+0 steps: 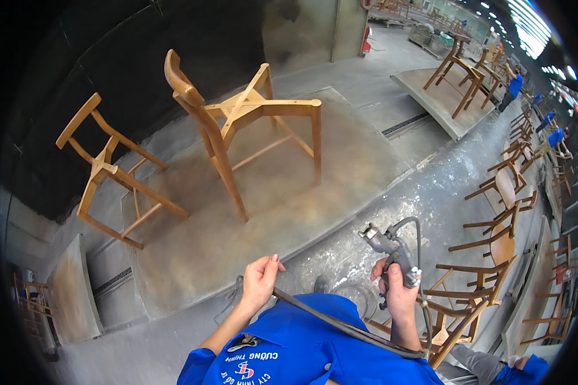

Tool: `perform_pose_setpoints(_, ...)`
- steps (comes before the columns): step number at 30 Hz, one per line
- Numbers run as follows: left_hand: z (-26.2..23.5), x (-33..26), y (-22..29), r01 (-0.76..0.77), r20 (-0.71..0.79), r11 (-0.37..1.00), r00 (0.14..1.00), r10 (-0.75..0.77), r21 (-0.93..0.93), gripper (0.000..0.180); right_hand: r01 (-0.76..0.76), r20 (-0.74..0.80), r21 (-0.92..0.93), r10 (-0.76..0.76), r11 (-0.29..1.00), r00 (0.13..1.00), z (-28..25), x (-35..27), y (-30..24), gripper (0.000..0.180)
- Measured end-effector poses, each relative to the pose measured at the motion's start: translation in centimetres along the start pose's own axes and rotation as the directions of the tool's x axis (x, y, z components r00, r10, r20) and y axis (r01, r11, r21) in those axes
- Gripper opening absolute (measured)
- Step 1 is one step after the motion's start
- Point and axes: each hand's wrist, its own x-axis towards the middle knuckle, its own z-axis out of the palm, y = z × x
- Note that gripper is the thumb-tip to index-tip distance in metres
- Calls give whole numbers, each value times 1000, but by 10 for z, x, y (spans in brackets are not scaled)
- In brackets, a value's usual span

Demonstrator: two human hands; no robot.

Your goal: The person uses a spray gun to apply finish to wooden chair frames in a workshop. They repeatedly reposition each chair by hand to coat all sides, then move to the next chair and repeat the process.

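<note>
My right hand (399, 296) is wrapped round the handle of a dark grey spray gun (385, 242), whose nozzle end points up and left. A thin hose loops from the gun down past my wrist. My left hand (261, 281) is closed on a dark hose (340, 324) that crosses in front of my blue shirt. Beyond my hands, a wooden chair frame (221, 144) with an open seat stands upright on a flat, stained board (270, 228). A second wooden chair frame (109, 170) stands at the board's left end.
A dark, stained wall (173, 38) rises behind the chairs. Another board (424, 96) at the far right carries more chairs, with a person in blue (514, 83) beside it. Several wooden chairs (504, 240) line the right side. A person (520, 372) is at the lower right.
</note>
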Motion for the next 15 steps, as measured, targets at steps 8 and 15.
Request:
perform_pose_setpoints(8, 3, -11, 4, 27, -65, 1000, 997, -28, -15, 45, -22, 93, -63, 28, 998, 995, -9, 23, -5, 40)
perform_pose_setpoints(15, 16, -21, 15, 101, -138, 995, 985, -103, -28, 42, -224, 131, -196, 252, 955, 959, -26, 50, 20, 28)
